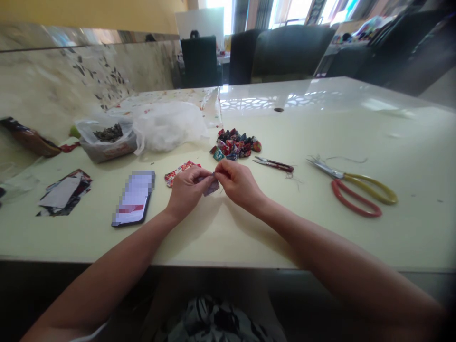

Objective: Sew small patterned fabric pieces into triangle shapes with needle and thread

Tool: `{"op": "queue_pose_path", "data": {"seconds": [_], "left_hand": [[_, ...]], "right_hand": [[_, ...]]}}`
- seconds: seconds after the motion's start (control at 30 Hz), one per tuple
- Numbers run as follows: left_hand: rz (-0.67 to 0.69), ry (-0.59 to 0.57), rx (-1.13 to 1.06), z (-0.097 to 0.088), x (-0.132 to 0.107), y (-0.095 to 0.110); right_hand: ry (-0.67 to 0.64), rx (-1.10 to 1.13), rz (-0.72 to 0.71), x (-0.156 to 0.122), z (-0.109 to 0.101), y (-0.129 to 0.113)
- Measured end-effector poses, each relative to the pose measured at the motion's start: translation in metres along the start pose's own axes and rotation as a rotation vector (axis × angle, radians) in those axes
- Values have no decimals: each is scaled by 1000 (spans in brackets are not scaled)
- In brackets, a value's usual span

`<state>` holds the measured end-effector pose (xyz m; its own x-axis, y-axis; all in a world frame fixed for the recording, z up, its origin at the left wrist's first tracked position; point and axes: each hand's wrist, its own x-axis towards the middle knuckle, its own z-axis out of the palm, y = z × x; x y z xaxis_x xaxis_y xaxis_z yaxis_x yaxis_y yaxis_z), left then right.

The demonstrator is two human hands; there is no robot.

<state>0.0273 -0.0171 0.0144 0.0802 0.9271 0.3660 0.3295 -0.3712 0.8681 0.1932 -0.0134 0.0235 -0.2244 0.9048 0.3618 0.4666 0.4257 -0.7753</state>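
Above the table, my left hand (188, 188) pinches a small piece of patterned fabric (211, 188), greyish-purple in colour. My right hand (239, 183) meets it, thumb and forefinger closed at the fabric's upper edge; whether a needle is between them is too small to tell. A thin thread hangs just below the fingertips. Beside my left hand lie red patterned fabric pieces (174, 174), partly covered by it. Just beyond my right hand sits a pile of small stuffed fabric pouches (237, 144) in red, black and teal.
Thread snips (273, 164) and large scissors (351, 183) with red and yellow handles lie at right. At left are a phone (133, 197), fabric scraps (66, 192), a lined container of dried leaves (107, 142) and a white plastic bag (171, 126). Chairs (290, 52) stand behind the table.
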Motion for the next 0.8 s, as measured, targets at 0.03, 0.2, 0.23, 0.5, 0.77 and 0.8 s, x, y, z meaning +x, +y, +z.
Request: {"op": "queue_pose_path", "data": {"seconds": [0.03, 0.2, 0.23, 0.5, 0.77, 0.8], "left_hand": [[24, -4, 23, 0, 0, -1], [26, -28, 15, -1, 1, -1], [20, -45, 7, -2, 2, 0], [-128, -256, -144, -6, 2, 8], [-160, -302, -138, -7, 3, 6], [-164, -310, -139, -7, 3, 5]], "right_hand": [[-9, 45, 23, 0, 0, 1], [-8, 190, 93, 7, -9, 7], [-22, 235, 126, 8, -11, 9], [-349, 760, 346, 9, -17, 18], [-377, 802, 392, 10, -19, 19], [-378, 804, 391, 10, -19, 19]]}}
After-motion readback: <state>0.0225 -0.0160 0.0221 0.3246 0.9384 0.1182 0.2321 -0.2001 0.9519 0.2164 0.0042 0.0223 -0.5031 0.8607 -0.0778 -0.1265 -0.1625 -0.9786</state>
